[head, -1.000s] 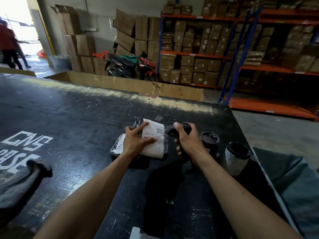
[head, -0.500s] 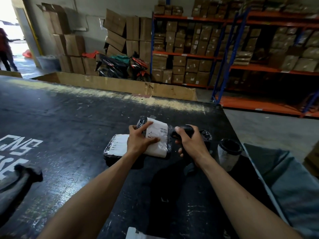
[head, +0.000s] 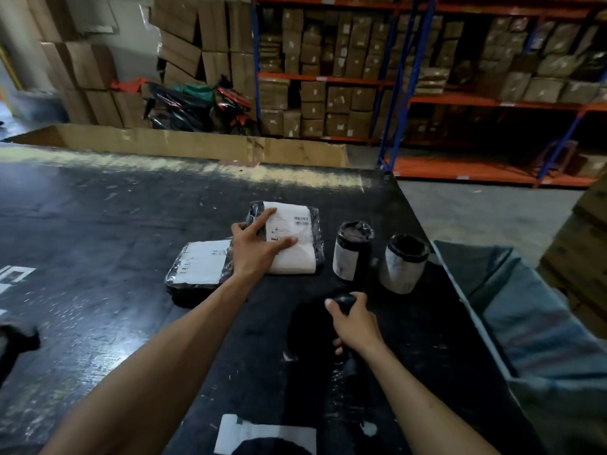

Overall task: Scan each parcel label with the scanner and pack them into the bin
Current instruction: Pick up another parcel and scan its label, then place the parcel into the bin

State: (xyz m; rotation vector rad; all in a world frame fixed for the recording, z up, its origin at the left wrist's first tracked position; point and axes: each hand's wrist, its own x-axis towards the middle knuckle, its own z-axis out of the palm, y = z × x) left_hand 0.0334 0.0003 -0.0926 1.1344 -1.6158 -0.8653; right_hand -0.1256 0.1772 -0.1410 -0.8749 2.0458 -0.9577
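A flat black parcel with a white label (head: 295,238) lies on the black table (head: 98,224). My left hand (head: 256,247) rests on its left part, fingers spread over the label. A second flat labelled parcel (head: 200,264) lies just left of it, partly under my wrist. Two upright cylindrical parcels (head: 353,251) (head: 404,264) stand to the right. My right hand (head: 353,323) grips the black scanner (head: 343,302) nearer to me, apart from the parcels. The grey bin (head: 525,310) sits off the table's right edge.
A white label of another parcel (head: 262,435) shows at the bottom edge. A dark cloth (head: 13,343) lies at the left edge. A low cardboard wall (head: 197,146) runs behind the table. Shelving with boxes (head: 328,93) and parked motorbikes (head: 197,106) stand beyond.
My right hand has pulled the scanner back from beside the parcel label toward me. My left hand stays on the flat parcel. The camera has turned right.
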